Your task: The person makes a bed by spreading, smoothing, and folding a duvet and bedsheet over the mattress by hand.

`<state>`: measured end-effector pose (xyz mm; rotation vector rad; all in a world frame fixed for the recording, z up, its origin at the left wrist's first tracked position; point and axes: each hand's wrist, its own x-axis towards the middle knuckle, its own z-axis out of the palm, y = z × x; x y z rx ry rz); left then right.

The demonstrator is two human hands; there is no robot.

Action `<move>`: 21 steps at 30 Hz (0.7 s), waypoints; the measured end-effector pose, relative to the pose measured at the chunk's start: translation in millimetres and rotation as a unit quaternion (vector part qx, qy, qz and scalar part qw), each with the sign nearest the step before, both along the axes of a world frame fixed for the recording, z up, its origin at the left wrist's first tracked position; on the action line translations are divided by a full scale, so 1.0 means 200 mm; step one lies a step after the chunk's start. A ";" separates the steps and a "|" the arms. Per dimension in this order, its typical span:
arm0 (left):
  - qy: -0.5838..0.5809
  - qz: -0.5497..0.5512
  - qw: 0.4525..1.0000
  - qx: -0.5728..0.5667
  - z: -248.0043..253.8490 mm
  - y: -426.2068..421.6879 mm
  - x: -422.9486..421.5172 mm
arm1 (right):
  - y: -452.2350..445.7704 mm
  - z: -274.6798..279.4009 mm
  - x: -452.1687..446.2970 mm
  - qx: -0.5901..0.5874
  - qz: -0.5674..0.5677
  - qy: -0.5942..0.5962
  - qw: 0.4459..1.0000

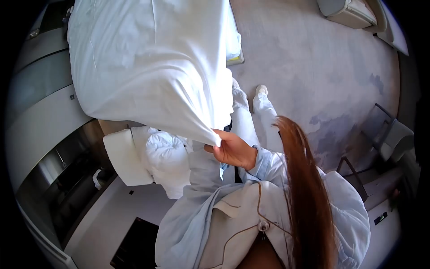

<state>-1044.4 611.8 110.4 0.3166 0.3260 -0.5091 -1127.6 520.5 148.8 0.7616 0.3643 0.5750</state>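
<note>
The right hand (234,150) grips the white sheet (148,67) near the closest right corner of the bed (242,57) — the sheet covers its top. The left hand is hidden — I cannot tell its state.

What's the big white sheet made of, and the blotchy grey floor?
The white sheet looks like smooth cloth, maybe cotton, with a soft sheen: it bends into folds near the right hand. The grey floor looks matte, perhaps carpet, because it barely shines; no threads show, so I'm not sure.
</note>
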 end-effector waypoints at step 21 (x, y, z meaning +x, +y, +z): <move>-0.027 -0.003 0.992 -0.122 0.11 0.17 0.44 | -0.05 -0.33 0.61 -0.931 -0.068 -0.036 0.357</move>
